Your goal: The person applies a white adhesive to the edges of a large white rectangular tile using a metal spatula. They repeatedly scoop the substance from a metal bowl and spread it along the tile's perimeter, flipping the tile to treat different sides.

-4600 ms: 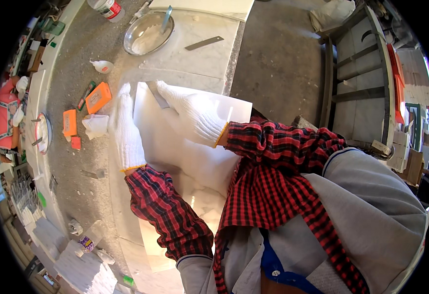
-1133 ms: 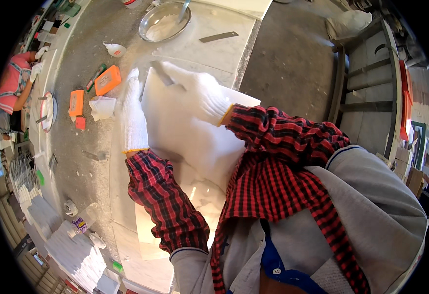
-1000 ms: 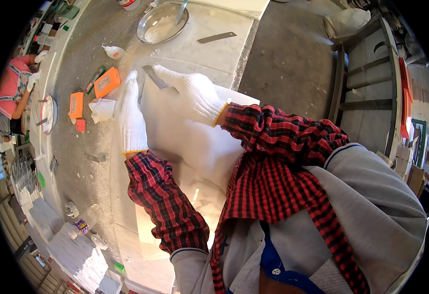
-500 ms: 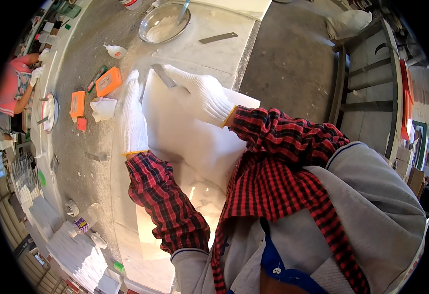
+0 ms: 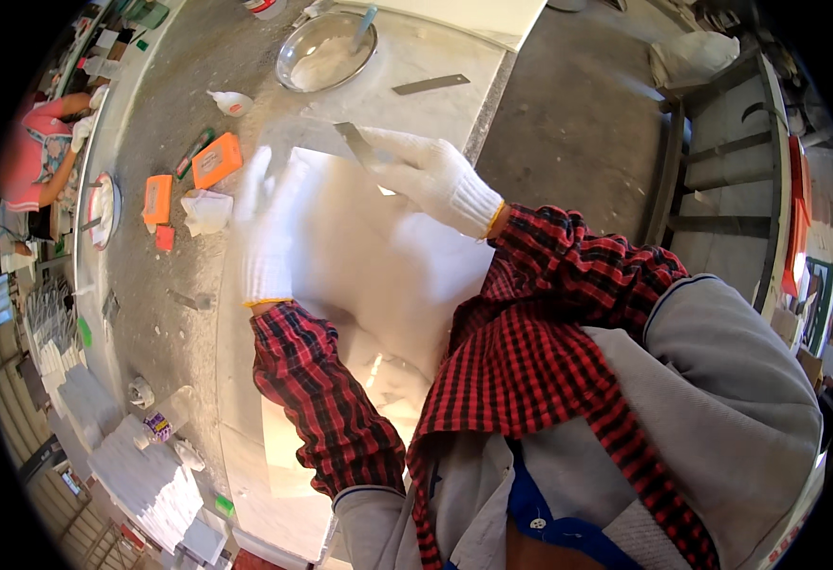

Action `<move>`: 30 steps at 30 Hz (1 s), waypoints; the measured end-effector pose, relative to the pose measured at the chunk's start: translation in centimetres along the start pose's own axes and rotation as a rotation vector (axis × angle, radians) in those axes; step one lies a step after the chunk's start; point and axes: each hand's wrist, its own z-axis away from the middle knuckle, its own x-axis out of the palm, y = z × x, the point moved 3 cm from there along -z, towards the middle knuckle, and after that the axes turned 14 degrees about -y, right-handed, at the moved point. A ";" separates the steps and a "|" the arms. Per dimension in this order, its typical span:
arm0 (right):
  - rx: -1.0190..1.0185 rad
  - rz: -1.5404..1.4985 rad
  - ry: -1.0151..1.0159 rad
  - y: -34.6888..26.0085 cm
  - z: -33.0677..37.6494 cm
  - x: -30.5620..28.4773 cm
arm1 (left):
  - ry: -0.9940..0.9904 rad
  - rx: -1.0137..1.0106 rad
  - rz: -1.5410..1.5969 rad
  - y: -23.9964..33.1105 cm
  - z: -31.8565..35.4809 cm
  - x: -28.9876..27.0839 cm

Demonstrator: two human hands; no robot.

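A broad white slab [image 5: 350,247] with a smooth, partly blurred face lies in front of me. My right hand [image 5: 435,180], in a white knit glove, is closed on a flat metal scraper blade [image 5: 354,144] above the slab's far end. My left hand [image 5: 269,233], gloved the same way, is at the slab's left edge. Its fingers are stretched out and slightly smeared by motion; whether they touch the slab I cannot tell. Beyond the right hand lies a second metal blade [image 5: 431,85], next to a metal bowl [image 5: 288,59] of whitish paste with a light blue-handled tool.
On the dusty bench [image 5: 174,313] to the left are orange boxes [image 5: 217,160], a crumpled white cloth [image 5: 207,211], a squeeze bottle [image 5: 232,103] and a plastic bottle [image 5: 160,427]. Another person [image 5: 41,152] works at far left. A metal rack [image 5: 730,150] stands at right.
My right hand has shifted right and slightly nearer with the blade, lifting it off the slab's far corner. The left hand's fingers have spread slightly. The whole view has shifted a little.
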 end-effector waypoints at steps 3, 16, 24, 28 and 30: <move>0.053 -0.113 -0.082 0.0 -0.4 -1.4 | 0.023 -0.068 -0.223 0.7 0.0 0.8; 0.325 -0.282 -0.398 -1.7 -1.8 -3.8 | 0.237 0.026 -0.616 1.0 -0.8 1.0; 0.339 -0.519 -0.488 -1.2 -3.7 -2.4 | 0.288 -0.014 -0.334 2.4 0.6 0.4; 0.317 -0.399 -0.535 -2.9 -5.2 -1.9 | 0.330 0.006 -0.101 2.4 1.3 -0.2; 0.331 -0.450 -0.543 -2.5 -6.2 -1.6 | 0.302 0.083 -0.159 2.3 1.5 -0.3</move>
